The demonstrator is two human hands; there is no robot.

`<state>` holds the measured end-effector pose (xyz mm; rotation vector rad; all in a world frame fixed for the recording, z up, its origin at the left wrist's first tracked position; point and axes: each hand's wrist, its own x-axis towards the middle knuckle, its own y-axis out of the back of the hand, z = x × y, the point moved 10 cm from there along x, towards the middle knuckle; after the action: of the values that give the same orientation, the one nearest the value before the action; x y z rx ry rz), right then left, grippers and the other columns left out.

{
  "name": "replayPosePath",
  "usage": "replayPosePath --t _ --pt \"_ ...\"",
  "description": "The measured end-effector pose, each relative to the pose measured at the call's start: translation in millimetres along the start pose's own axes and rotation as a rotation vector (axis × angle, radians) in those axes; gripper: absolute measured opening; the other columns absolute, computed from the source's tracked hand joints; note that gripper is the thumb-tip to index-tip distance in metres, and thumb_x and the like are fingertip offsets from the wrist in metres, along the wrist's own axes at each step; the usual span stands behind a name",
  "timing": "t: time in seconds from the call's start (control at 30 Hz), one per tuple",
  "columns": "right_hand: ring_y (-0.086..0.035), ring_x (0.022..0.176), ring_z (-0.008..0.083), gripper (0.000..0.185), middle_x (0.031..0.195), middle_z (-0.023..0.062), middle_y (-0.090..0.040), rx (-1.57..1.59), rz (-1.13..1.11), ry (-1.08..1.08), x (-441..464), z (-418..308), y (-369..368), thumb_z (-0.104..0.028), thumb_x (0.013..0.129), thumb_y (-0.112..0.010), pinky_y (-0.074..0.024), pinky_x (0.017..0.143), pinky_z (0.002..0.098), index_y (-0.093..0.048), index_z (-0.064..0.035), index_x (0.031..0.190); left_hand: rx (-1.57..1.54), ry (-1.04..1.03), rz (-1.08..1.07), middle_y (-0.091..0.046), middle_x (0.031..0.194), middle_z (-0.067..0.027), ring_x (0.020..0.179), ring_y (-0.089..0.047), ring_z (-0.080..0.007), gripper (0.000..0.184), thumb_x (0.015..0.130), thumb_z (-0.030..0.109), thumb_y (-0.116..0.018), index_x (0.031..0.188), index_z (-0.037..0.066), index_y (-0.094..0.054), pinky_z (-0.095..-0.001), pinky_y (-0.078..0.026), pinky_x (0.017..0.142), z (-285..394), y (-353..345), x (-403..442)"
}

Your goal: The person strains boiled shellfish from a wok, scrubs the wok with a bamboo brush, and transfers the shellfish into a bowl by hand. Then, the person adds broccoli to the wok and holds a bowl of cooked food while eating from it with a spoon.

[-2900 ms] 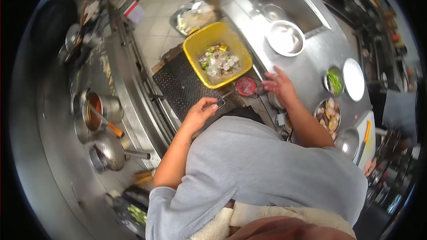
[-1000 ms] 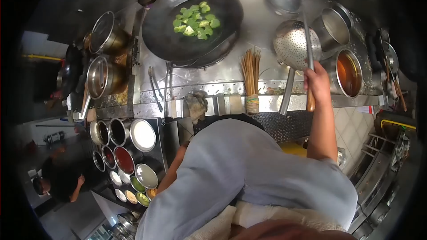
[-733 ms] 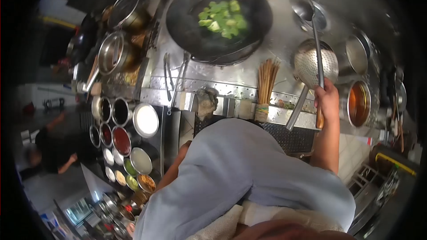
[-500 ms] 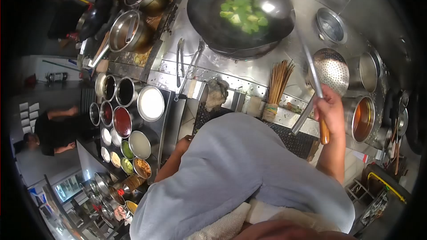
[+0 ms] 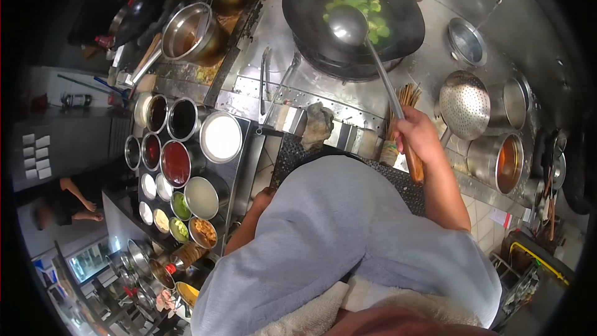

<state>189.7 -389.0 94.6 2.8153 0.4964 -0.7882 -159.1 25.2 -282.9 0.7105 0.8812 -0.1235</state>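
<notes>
My right hand [image 5: 418,132] is closed around the wooden handle of a long metal ladle [image 5: 380,70]. The ladle's round bowl is inside a black wok [image 5: 298,15], over green vegetable pieces [image 5: 377,25] that look to be in liquid. Beneath the wok is a dark burner ring [image 5: 339,70]. Low beside my grey-clothed body, my left hand [image 5: 263,199] shows only in part, and its fingers are hidden. A perforated strainer [image 5: 465,104] rests to the right of the ladle. Behind my right hand stands a bundle of thin sticks [image 5: 407,95], a bamboo brush by its look.
Sauce and ingredient containers [image 5: 176,163] crowd the left counter. Tongs [image 5: 264,81] and a crumpled cloth [image 5: 318,123] lie before the wok. A pot of reddish-brown liquid [image 5: 509,163] stands at right, pans [image 5: 186,31] at upper left. Another person's arm [image 5: 76,194] shows far left.
My right hand has swung the ladle leftward, bringing its bowl over the greens near the wok's middle. The whole view has shifted slightly. My left hand stays low beside my body.
</notes>
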Motion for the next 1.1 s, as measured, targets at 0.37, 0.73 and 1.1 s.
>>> replayPosePath --t 0.37,0.73,1.1 --pt "-0.049 0.045 0.0097 0.048 0.072 -0.0013 -0.051 0.700 -0.164 -0.021 -22.8 -41.4 -5.0 -0.020 0.094 -0.051 -0.0428 0.034 0.0224 -0.050 0.0118 0.130 0.072 -0.017 -0.056 -0.066 0.122 -0.0241 0.115 -0.062 -0.0401 0.054 0.092 0.047 -0.057 0.122 0.003 -0.064 -0.0432 -0.049 0.095 -4.4 31.3 -6.2" --pt "-0.051 0.048 0.0118 0.045 0.069 0.0012 -0.053 0.272 0.313 0.170 -48.6 -73.6 116.7 -0.017 0.088 -0.054 -0.0453 0.045 0.0277 -0.057 0.0079 0.126 0.107 -0.077 -0.068 -0.065 0.122 -0.0251 0.115 -0.062 -0.0406 0.053 0.091 0.045 -0.059 0.122 0.002 -0.064 -0.0433 -0.049 0.095 22.5 42.5 20.2" --pt "-0.065 0.109 0.0406 0.057 0.115 0.0294 -0.066 -0.662 0.962 -0.100 -70.9 -0.3 193.5 -0.015 0.081 -0.061 -0.0492 0.096 0.0440 -0.051 -0.0015 0.136 0.109 -0.104 -0.080 -0.065 0.121 -0.0261 0.115 -0.062 -0.0410 0.053 0.090 0.044 -0.060 0.122 0.001 -0.064 -0.0434 -0.049 0.095 38.2 40.3 26.5"
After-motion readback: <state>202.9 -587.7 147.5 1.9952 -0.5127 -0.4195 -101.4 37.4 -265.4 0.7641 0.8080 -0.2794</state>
